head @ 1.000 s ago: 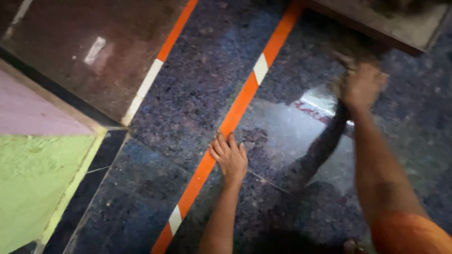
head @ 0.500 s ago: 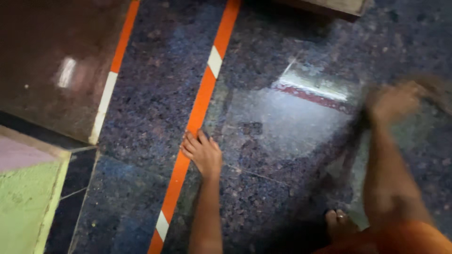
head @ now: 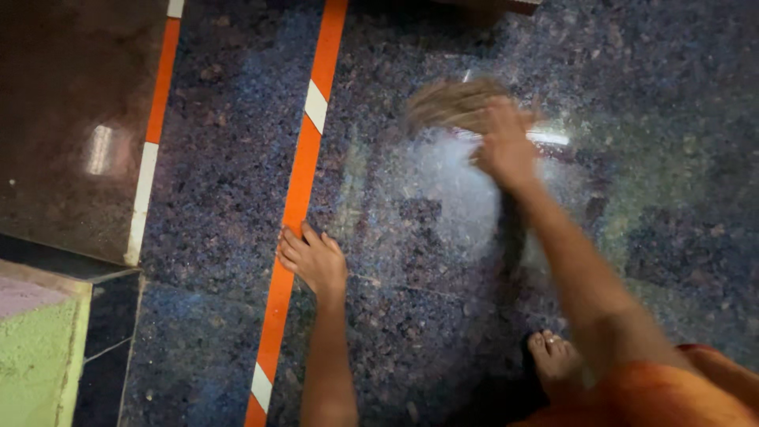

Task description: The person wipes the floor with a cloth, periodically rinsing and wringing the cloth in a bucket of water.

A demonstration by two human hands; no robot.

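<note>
Hands on a polished stone floor

Left hand (head: 315,259) lay flat with fingers spread, palm down on the speckled dark-blue floor (head: 427,316), its fingertips touching the orange-and-white stripe (head: 296,198). Our right hand (head: 504,146), motion-blurred, closed its grip on a brownish bundle of fibres (head: 452,103) pressed against the wet, glossy patch (head: 455,190) ahead. We saw our bare foot (head: 553,360) near the right arm, beside orange cloth (head: 680,395).

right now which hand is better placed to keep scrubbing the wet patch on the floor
Right. The right hand already holds the brownish scrubber at the wet patch, while the left hand is planted flat by the orange stripe.
</note>
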